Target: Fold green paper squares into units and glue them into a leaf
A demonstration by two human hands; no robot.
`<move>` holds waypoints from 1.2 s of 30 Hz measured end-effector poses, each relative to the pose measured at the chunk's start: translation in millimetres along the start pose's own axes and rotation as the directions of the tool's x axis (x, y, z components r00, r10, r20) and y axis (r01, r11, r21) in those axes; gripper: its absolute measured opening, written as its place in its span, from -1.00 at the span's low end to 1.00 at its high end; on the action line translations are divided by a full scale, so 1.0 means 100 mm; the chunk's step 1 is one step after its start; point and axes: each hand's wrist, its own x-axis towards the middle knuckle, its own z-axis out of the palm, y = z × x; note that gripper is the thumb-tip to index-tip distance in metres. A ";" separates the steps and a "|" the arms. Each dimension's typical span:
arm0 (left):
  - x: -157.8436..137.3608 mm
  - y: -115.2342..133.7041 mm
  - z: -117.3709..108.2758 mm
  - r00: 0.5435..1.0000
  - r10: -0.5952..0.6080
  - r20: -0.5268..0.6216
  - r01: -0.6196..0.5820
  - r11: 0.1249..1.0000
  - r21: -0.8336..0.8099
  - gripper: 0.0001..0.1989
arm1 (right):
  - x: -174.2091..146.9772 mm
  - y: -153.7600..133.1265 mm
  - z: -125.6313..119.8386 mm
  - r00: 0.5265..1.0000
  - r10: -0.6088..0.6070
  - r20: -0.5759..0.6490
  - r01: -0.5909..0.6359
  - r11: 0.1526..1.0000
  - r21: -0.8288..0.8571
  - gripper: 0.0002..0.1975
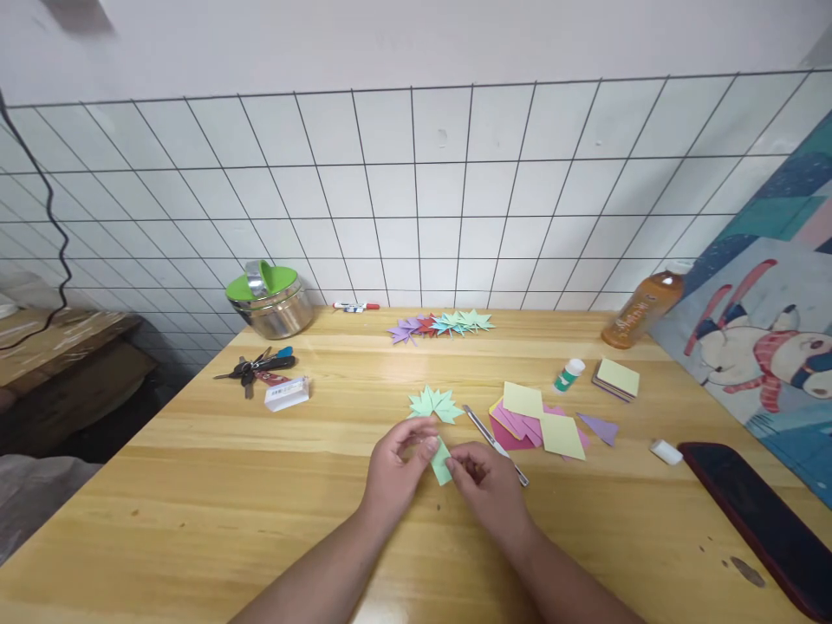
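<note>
pinching a small green paper (441,468) between both hands, low over the wooden table (273,520)

gripped near its upper left edge by thumb and fingers of the left hand (403,459); held at its right edge by thumb and curled fingers of the right hand (484,481); contact with the tabletop impossible to tell; just beyond the left hand, a fan of pointed green paper (434,403); beside the right hand, a craft knife (479,425) lying aslant; to its right, overlapping pink and yellow sheets (563,436) and a purple triangle (601,428); farther back, a glue stick (569,375), a stack of square paper (616,380) and a bottle (643,308); near the tiled wall (438,191), a multicoloured row of folded paper (442,325); off to the left, a lidded steel pot (276,312) and keys (250,371)
</note>
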 end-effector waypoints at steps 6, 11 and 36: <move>-0.03 0.01 0.06 0.972 -0.124 0.200 0.149 0.982 -0.113 -0.69 | 0.03 0.03 -0.08 0.997 0.024 -0.073 -0.014 0.990 0.144 -0.81; -0.04 -0.02 0.12 0.979 -0.130 0.160 0.142 0.988 -0.068 -0.75 | 0.02 0.03 -0.09 0.994 -0.014 -0.108 0.025 0.995 0.097 -0.82; -0.01 -0.13 0.00 0.948 -0.307 0.086 0.319 0.924 -0.211 -0.74 | 0.09 -0.01 -0.50 0.968 0.249 0.045 -0.126 0.629 -0.767 -0.86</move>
